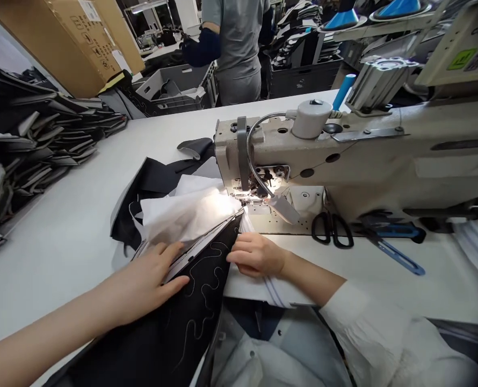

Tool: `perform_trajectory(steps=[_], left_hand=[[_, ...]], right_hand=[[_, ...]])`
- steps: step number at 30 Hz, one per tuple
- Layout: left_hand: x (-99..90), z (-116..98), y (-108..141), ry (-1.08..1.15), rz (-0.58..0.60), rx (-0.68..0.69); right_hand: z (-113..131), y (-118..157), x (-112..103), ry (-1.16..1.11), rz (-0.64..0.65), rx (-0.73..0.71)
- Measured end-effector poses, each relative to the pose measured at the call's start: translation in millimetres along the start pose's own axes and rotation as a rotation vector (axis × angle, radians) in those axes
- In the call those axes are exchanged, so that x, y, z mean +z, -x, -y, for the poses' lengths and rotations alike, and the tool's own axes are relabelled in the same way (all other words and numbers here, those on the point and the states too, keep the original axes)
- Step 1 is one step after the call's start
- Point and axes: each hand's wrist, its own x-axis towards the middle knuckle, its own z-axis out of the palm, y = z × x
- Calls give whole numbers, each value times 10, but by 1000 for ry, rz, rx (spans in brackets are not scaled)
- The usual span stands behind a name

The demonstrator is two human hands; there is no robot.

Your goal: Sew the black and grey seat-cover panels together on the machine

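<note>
Under the lit needle area of a sewing machine (352, 156) lies the edge of a black fabric piece (198, 301) with wavy light stitching. White lining cloth (174, 212) is layered along its left side. My left hand (154, 282) rests on the black piece and its pale edge strip, thumb and fingers spread apart. Close to the needle, my right hand (257, 255) has its fingers curled together at the right edge of the black piece, over a white striped cloth (277, 290). Its fingertips seem to pinch the fabric edge.
Black-handled scissors (332, 230) and a blue cutter (400, 257) lie right of my right hand. Stacked dark pieces (41, 134) and a cardboard box (70, 43) stand at left. Behind the table are a grey crate (174, 88) and a person in grey (239, 54).
</note>
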Motion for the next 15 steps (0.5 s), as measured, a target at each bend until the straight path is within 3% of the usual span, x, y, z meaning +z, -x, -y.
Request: perform_trajectory(steps=[5,9,12,15], left_hand=[[64,104,-6,157,176,26],[-194,-34,13,230,178,131],[-420,-244,80,60,135,195],[-428,-517,69,-186,69,205]], right_hand=[[151,-107,-15,21,139,186],[261,-110,-74,-85,196,303],[338,-153,73,-60,195,367],[438,-284,387,57,191,395]])
